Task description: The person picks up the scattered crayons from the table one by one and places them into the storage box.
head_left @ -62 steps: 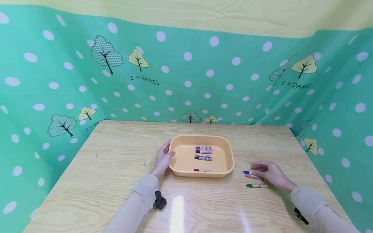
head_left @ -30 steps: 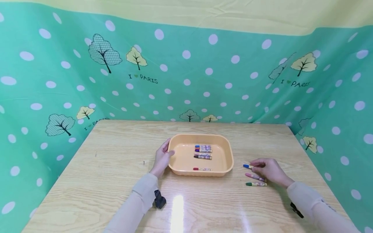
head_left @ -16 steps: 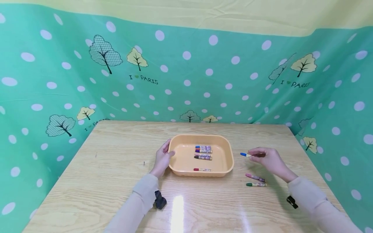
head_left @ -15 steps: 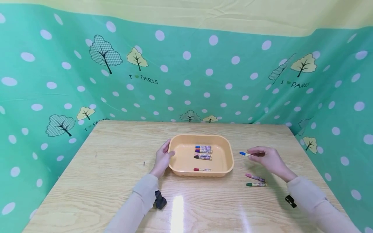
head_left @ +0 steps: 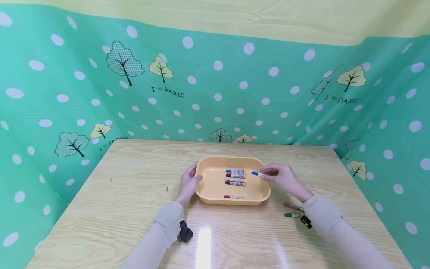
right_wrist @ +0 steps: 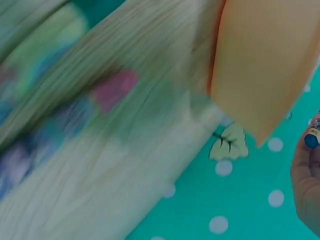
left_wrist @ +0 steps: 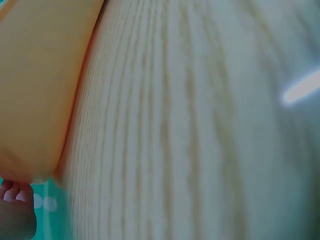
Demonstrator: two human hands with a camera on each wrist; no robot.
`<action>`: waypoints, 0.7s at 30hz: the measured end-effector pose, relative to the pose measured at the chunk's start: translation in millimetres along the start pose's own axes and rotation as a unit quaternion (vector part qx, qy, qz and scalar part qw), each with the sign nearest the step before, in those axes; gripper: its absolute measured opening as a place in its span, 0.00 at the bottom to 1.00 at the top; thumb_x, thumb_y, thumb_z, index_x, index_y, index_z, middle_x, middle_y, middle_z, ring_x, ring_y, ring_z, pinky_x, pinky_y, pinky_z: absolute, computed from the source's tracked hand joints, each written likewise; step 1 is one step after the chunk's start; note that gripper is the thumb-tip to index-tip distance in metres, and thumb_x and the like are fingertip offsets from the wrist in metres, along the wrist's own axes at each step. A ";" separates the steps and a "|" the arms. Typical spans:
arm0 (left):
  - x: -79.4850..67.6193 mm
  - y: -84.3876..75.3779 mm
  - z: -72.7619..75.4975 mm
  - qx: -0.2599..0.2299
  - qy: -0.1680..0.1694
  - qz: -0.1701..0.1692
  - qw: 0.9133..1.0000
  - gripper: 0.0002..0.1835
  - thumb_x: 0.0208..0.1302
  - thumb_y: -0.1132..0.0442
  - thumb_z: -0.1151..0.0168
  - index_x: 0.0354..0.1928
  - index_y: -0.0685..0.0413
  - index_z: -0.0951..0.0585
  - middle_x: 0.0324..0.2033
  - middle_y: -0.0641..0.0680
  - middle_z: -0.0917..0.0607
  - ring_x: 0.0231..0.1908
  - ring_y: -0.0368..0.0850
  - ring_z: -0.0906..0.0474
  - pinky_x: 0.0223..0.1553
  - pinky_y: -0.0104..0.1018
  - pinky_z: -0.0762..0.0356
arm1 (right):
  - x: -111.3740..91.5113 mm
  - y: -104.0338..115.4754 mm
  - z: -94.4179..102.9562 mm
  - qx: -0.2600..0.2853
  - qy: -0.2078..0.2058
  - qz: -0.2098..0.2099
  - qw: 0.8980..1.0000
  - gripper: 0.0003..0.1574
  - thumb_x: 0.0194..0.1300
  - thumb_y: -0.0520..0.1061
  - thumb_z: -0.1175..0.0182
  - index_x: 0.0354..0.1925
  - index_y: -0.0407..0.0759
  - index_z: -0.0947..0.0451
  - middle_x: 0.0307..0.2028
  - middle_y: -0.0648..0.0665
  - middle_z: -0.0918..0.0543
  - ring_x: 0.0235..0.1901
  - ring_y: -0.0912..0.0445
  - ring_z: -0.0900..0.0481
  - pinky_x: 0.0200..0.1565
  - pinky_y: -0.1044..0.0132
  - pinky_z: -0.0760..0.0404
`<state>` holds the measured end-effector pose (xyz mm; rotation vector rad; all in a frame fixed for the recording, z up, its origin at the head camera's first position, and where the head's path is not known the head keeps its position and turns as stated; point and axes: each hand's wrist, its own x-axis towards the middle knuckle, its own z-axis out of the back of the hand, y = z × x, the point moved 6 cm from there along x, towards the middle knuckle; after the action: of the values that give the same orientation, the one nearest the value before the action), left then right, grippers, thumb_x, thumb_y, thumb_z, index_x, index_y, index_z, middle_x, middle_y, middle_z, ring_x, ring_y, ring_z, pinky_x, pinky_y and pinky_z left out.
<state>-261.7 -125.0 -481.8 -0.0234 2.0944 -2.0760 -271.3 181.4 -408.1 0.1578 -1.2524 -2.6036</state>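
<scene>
In the head view my left hand (head_left: 188, 184) grips the left rim of a pale orange plastic basin (head_left: 231, 201), thumb inside and fingers outside. Its fingers (left_wrist: 15, 192) touch the basin wall (left_wrist: 40, 85) in the left wrist view. My right hand (head_left: 284, 178) pinches a blue crayon (head_left: 257, 174) over the basin's right side, its blue end pointing left; that end of the crayon (right_wrist: 312, 140) also shows in the right wrist view. Inside the basin, several crayons (head_left: 236, 176) lie side by side, with a red crayon (head_left: 234, 197) apart near the front wall.
On the table right of the basin lie a pink crayon (head_left: 293, 206) and a green crayon (head_left: 293, 215), both partly behind my right sleeve. Black wrist cameras (head_left: 185, 231) hang from both forearms. A green dotted cloth (head_left: 215, 89) stands around the wooden table (head_left: 134, 179).
My right hand has picked the blue crayon up from beside the pink one and carried it left, over the basin. The left hand keeps its place on the rim.
</scene>
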 end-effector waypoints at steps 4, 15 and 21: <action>0.8 1.4 0.2 0.003 0.002 0.002 1.000 0.34 0.58 0.74 0.49 0.68 0.51 0.40 0.66 0.60 0.37 0.65 0.53 0.41 0.65 0.42 0.37 | 7.4 3.9 -20.3 0.018 0.019 0.007 1.000 0.19 0.51 0.37 0.34 0.44 0.37 0.20 0.38 0.42 0.16 0.36 0.55 0.20 0.39 0.69 0.17; 0.4 2.1 1.7 0.001 0.004 0.004 1.000 0.34 0.58 0.75 0.49 0.68 0.52 0.40 0.66 0.59 0.38 0.66 0.53 0.42 0.66 0.42 0.38 | 21.6 16.0 -63.4 0.024 0.053 0.036 0.998 0.15 0.50 0.34 0.35 0.40 0.37 0.18 0.36 0.43 0.16 0.34 0.57 0.21 0.39 0.68 0.17; 0.3 -0.5 1.0 -0.009 0.004 -0.009 1.000 0.34 0.57 0.76 0.50 0.68 0.56 0.41 0.66 0.62 0.38 0.66 0.54 0.42 0.66 0.42 0.38 | 29.2 16.3 -81.5 0.026 0.076 0.052 0.995 0.14 0.49 0.33 0.34 0.38 0.35 0.18 0.34 0.43 0.16 0.32 0.58 0.21 0.36 0.71 0.18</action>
<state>-261.9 -126.0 -481.4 -0.0357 2.1242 -2.0708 -280.0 102.3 -446.0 0.2866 -1.2418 -2.4224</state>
